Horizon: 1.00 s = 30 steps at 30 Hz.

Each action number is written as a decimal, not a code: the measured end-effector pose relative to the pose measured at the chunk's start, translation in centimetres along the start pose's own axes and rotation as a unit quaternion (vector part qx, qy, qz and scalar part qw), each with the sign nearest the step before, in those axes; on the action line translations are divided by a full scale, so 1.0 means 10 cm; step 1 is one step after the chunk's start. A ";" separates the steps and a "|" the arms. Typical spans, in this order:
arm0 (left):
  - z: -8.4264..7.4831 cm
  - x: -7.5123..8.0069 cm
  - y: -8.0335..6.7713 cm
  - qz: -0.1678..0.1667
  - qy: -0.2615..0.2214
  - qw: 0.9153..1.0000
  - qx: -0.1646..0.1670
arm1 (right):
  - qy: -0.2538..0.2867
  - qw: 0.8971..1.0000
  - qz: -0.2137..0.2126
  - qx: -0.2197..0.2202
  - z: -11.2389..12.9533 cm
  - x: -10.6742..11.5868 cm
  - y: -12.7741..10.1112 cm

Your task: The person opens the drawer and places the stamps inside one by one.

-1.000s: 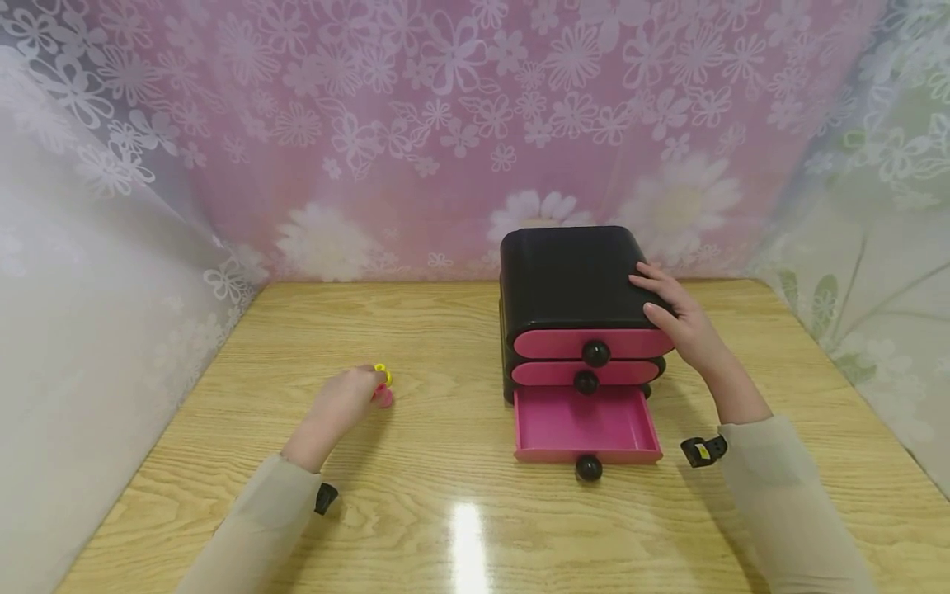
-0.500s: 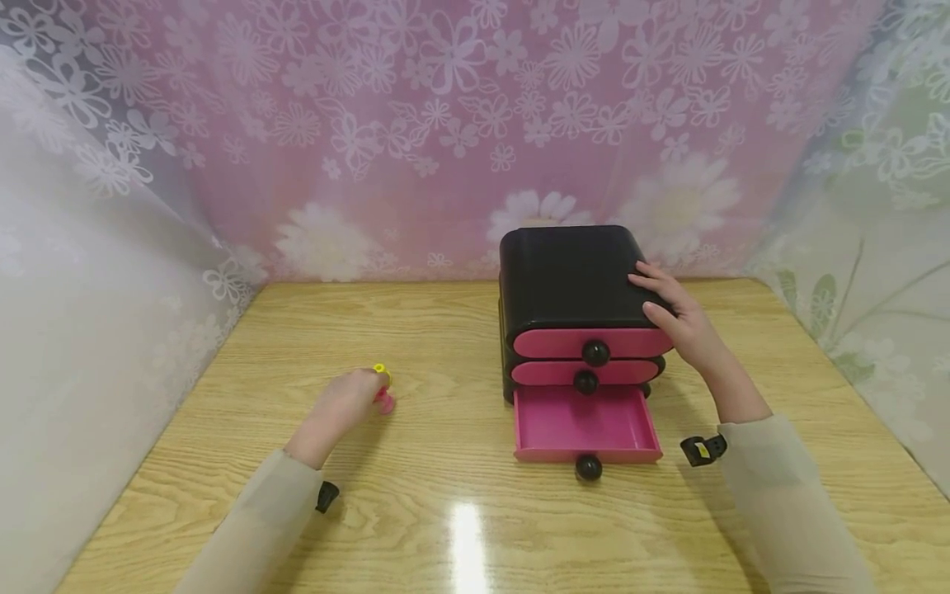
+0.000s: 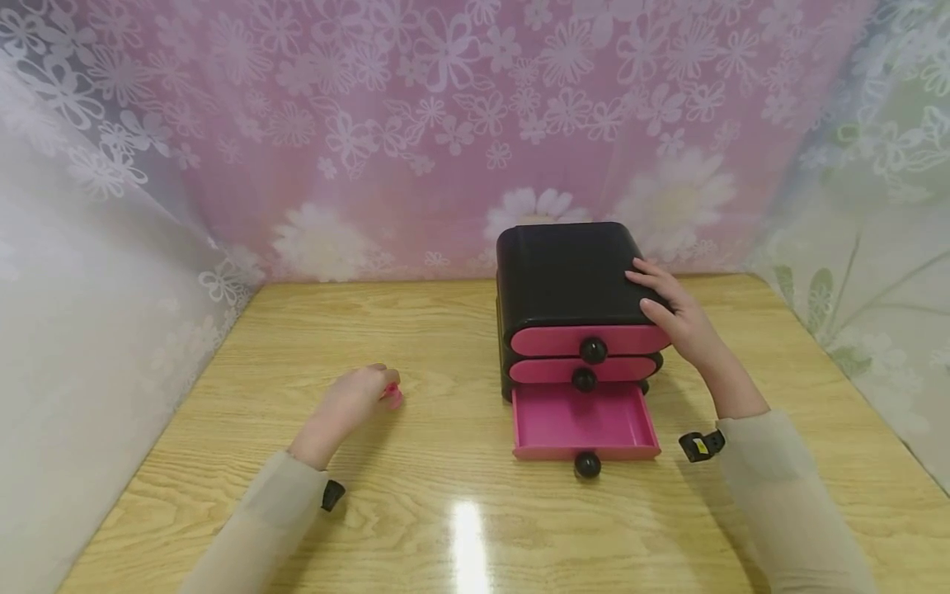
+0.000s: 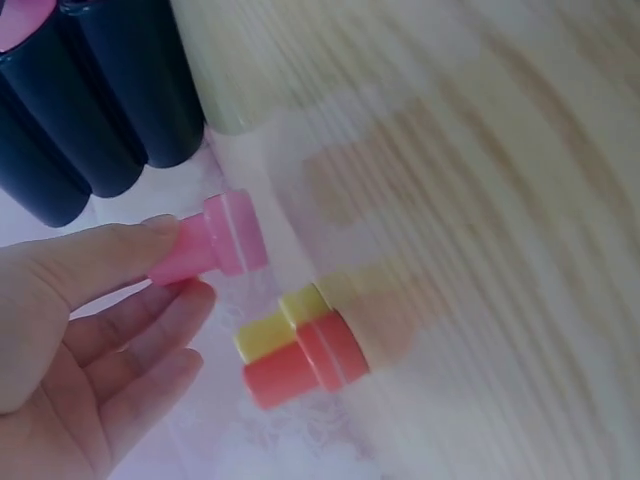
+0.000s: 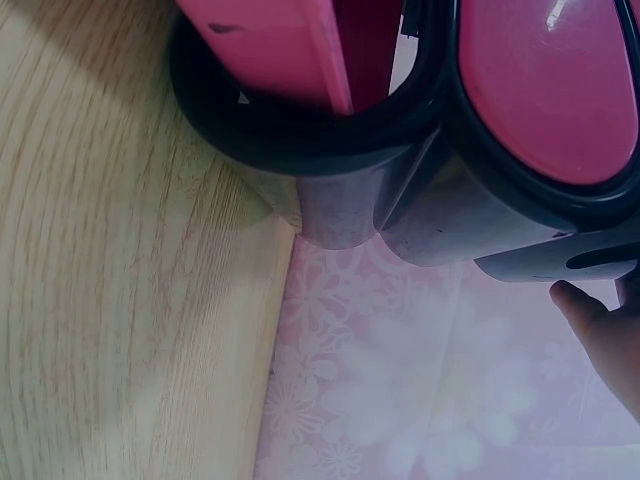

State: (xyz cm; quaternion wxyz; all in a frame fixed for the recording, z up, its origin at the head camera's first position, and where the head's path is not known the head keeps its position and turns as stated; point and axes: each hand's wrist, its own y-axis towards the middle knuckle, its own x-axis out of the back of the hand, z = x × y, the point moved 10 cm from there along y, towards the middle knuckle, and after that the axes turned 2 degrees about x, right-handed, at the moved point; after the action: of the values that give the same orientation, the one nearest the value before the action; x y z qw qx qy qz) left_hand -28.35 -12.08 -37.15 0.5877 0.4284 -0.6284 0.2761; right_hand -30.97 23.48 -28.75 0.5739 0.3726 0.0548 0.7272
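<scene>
My left hand (image 3: 355,402) lies on the wooden table (image 3: 445,330), left of a small black chest (image 3: 567,272) with three pink drawers. In the left wrist view its fingertips (image 4: 150,245) pinch the stem of a small pink capped piece (image 4: 225,235). A yellow piece (image 4: 268,327) and a red piece (image 4: 300,362) lie side by side just beyond the fingers. The chest's bottom drawer (image 3: 586,421) is pulled out and looks empty. My right hand (image 3: 671,318) rests flat on the chest's top right corner, with the thumb at the front edge.
Flowered translucent sheets (image 3: 445,124) wall the table at the back and on both sides. The open drawer's black knob (image 3: 587,464) juts toward me. Bare tabletop lies between my left hand and the chest.
My left hand has shifted a little forward and right over the small pieces, and the yellow one no longer shows in the head view. The right hand has not moved.
</scene>
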 end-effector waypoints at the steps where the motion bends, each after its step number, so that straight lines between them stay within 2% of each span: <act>1: -0.03 0.03 0.01 -0.012 0.000 1.000 -0.008 | -0.002 1.000 0.001 0.000 0.00 0.00 0.01; 8: -0.33 0.18 0.03 -0.081 0.004 0.995 -0.058 | -0.006 1.000 0.003 -0.001 0.05 -0.01 0.01; 14: -0.66 0.30 0.04 -0.110 -0.009 0.989 -0.098 | -0.004 1.000 0.001 0.006 0.28 -0.05 0.00; 17: -0.85 0.36 0.04 -0.126 -0.019 0.983 -0.132 | -0.002 1.000 0.000 0.009 0.35 -0.06 0.00; 22: -1.14 0.45 0.04 -0.160 -0.012 0.971 -0.177 | 0.002 1.000 0.000 0.008 0.36 -0.06 0.00; 26: -1.35 0.48 0.05 -0.170 -0.024 0.963 -0.208 | 0.006 1.000 0.001 0.005 0.31 -0.05 0.00; 30: -1.53 0.47 0.09 -0.166 -0.023 0.960 -0.223 | 0.004 1.000 0.003 0.003 0.19 -0.04 0.00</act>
State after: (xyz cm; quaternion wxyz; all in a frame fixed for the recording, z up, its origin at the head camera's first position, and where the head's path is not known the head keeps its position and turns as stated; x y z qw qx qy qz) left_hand -21.16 0.35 -30.03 0.6913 0.3908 -0.6076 0.0171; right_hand -29.77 22.49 -27.52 0.5703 0.3717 0.0574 0.7303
